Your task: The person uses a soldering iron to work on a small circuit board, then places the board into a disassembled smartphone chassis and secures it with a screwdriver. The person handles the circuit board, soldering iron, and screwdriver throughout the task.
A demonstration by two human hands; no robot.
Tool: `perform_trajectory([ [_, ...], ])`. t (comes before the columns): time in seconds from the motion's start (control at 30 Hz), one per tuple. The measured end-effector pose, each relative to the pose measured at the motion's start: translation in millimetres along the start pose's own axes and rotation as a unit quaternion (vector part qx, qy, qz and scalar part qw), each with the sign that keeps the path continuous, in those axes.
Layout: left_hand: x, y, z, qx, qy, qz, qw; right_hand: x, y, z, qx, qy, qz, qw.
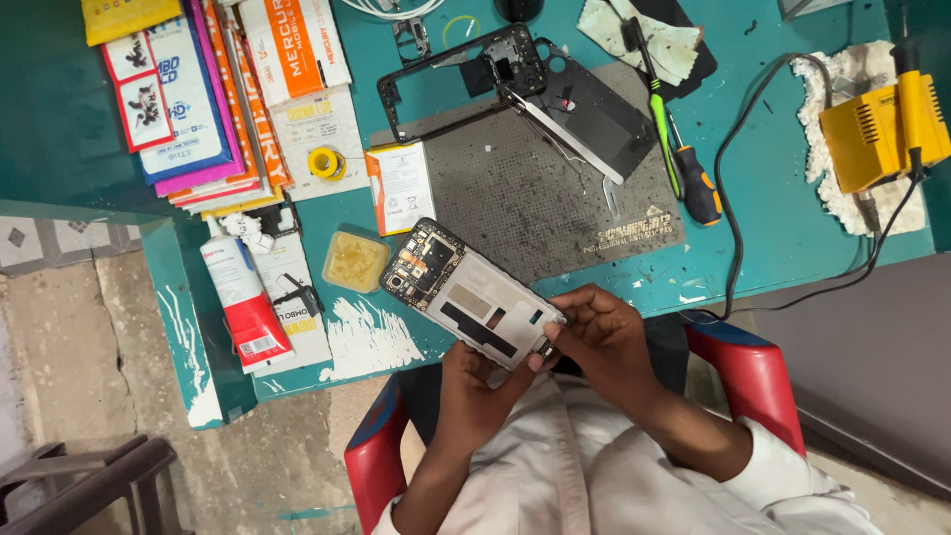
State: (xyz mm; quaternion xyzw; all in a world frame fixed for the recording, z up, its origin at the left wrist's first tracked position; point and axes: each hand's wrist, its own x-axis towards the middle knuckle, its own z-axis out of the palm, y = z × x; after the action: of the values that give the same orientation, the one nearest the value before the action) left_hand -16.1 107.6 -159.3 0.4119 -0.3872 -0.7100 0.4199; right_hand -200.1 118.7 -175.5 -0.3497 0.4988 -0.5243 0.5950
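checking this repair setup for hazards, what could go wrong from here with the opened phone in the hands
1. The opened phone is held over the table edge by the left hand and right hand, not resting on the grey mat; a slip could drop it to the floor.
2. Its circuit board is exposed, so bare fingers might smudge or strain parts.
3. The black cable from the yellow soldering station runs close to the right hand and could snag.
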Motion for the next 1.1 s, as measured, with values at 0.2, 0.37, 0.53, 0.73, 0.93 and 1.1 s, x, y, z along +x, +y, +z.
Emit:
perform_trajectory([
  [0.2,2,-5,-2,0.042,0.011,0.003,0.999,1,1,-2,-0.005,0.018,0.016,1.0],
  [0.37,6,-5,-3,0.082,0.023,0.001,0.996,4,1,-3,0.024,0.031,0.034,0.999],
  [0.53,9,-4,-5,0.048,0.009,0.017,0.999,6,-2,-4,-0.005,0.011,-0.006,1.0],
  [0.73,31,6,-4,0.047,0.032,0.038,0.998,25,-28,-7,-0.15,-0.003,-0.117,0.982],
  [0.93,64,14,-3,0.012,0.035,0.074,0.997,53,-43,-5,-0.193,0.124,-0.227,0.947],
  [1.1,82,18,5,0.032,0.051,0.066,0.996,54,-50,-1,-0.135,0.174,-0.187,0.957],
])
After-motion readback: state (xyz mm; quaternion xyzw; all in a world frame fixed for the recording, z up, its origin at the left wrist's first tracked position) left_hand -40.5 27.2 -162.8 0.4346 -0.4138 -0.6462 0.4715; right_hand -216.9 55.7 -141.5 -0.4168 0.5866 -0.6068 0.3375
